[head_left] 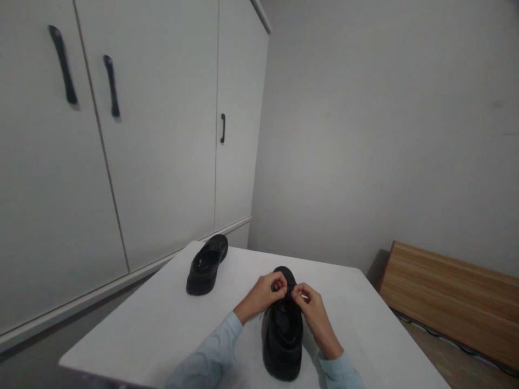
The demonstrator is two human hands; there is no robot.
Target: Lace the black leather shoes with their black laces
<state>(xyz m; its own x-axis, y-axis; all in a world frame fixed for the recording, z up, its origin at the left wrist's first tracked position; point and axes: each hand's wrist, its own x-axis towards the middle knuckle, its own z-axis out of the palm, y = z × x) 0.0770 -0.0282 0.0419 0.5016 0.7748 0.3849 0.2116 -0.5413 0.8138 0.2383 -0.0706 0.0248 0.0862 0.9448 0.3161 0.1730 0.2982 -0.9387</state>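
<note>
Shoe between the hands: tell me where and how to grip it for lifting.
The shoe is probably best gripped at the heel, coming from the near side and above to pinch the back rim: it stands upright, opening up and heel toward the wearer, while the left hand and right hand crowd its front.

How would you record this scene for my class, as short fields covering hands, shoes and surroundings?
Left hand: fingers bent together over the near shoe
Right hand: likewise, at that shoe's right side
Between fingertips: too small to tell
Near shoe: black, upright on the white table, toe pointing away
Far shoe: black, upright, farther left, untouched
Background: white cabinet, grey wall, wooden board
</note>
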